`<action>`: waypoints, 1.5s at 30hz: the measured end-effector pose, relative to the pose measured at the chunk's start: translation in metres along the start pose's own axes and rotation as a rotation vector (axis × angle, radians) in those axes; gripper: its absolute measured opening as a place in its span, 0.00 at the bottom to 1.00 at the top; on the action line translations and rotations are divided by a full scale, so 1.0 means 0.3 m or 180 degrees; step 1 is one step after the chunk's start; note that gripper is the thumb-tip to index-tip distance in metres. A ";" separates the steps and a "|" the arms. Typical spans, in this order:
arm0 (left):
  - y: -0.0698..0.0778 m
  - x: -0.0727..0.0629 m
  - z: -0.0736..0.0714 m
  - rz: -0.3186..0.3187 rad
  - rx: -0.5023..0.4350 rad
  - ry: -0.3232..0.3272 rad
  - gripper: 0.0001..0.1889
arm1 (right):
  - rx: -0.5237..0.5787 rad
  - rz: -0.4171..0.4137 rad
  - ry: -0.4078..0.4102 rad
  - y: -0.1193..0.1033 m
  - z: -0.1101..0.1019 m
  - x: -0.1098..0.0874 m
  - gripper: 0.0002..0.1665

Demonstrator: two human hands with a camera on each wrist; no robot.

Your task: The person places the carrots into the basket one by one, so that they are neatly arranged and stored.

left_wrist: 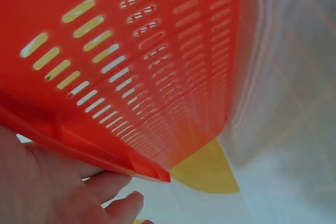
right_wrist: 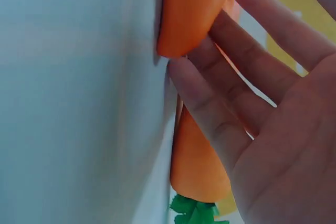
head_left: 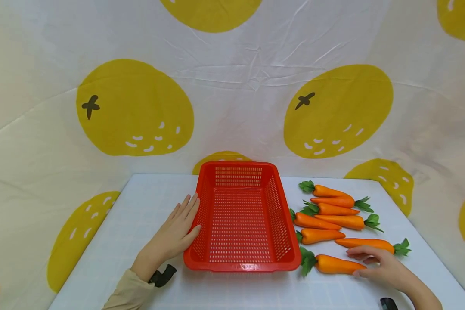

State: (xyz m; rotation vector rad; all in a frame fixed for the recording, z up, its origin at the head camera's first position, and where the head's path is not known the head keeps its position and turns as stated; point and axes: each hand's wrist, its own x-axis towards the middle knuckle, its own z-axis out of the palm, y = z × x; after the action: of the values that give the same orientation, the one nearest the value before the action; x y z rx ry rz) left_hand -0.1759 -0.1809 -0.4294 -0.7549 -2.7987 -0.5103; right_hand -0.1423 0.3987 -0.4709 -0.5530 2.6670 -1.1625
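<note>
A red plastic basket (head_left: 242,267) with slotted walls stands in the middle of the table. My left hand (head_left: 175,230) rests against its left rim, fingers extended; in the left wrist view the basket wall (left_wrist: 121,145) rises over that hand (left_wrist: 58,187). To the basket's right lie several orange carrots with green tops. My right hand (head_left: 385,267) is at the tip of the nearest carrot (head_left: 335,264), its fingers loosely bent. The right wrist view has the fingers (right_wrist: 210,103) beside that carrot's end (right_wrist: 194,14), not wrapped round it, with another carrot (right_wrist: 197,156) behind them.
Farther back on the right, more carrots (head_left: 333,191) lie close together, one (head_left: 366,243) just beyond my right hand. The white table (head_left: 147,202) extends left of the basket. A white cloth (head_left: 236,99) with yellow fruit prints hangs behind and at the sides.
</note>
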 end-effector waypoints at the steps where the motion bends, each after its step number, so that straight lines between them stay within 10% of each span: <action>1: 0.001 -0.001 0.000 0.0006 -0.0007 -0.0006 0.37 | -0.0089 0.0048 -0.0063 -0.003 0.000 -0.004 0.23; 19: 0.011 -0.005 -0.005 -0.0045 -0.0016 -0.0045 0.37 | -0.0293 0.0113 -0.0164 -0.016 0.000 0.000 0.13; 30: 0.013 0.000 -0.002 -0.0087 -0.0068 -0.0031 0.37 | -0.0426 -0.0350 0.0292 -0.026 -0.043 -0.016 0.14; 40: 0.011 0.009 0.012 -0.0084 -0.0083 -0.0036 0.38 | -0.0737 0.0107 0.0485 -0.076 -0.101 -0.010 0.17; 45: 0.016 0.007 0.007 -0.0127 -0.0104 -0.0049 0.38 | -0.0777 -0.0154 0.0736 -0.105 -0.127 0.012 0.15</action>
State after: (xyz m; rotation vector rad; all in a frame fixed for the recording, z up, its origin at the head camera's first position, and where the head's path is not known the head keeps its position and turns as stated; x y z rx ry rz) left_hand -0.1755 -0.1754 -0.4294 -0.7136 -2.8312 -0.5606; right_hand -0.1489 0.4029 -0.4221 -0.5534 3.0355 -0.9712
